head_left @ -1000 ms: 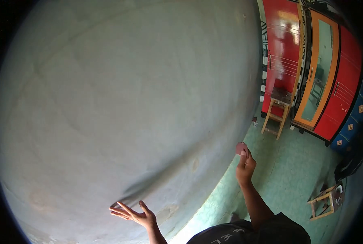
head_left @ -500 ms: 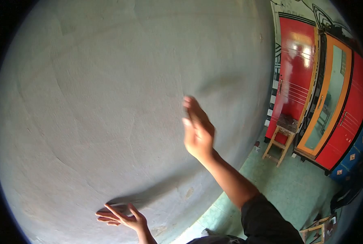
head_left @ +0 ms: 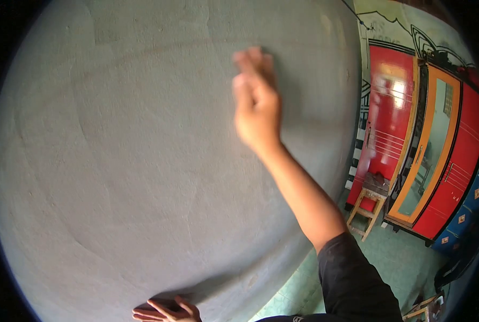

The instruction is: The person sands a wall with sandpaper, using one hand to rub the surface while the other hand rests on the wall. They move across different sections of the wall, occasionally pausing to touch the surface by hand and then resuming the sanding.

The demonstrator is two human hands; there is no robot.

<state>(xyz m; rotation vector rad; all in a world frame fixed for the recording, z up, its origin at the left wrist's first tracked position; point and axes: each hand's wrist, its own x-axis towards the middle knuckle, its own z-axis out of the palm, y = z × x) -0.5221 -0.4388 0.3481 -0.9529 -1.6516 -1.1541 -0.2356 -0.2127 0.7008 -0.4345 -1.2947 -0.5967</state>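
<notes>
A broad grey wall with faint cracks and ridges fills most of the view. My right hand is raised at the upper middle, its fingers pointing up and somewhat blurred by motion. The fingers are apart from the thumb, and no object shows in them. Whether they touch the wall cannot be told. Low at the bottom edge, my left hand lies against the wall with its fingers spread and nothing held. A dark shadow runs beside it.
Red cabinets with an orange-framed glass door stand on the right. A wooden stool is in front of them on the green tiled floor. Another wooden piece is at the lower right.
My right hand has moved up the wall. My left hand appears lower in the frame, while the cabinets and stool also sit lower, so the view has tilted up somewhat.
</notes>
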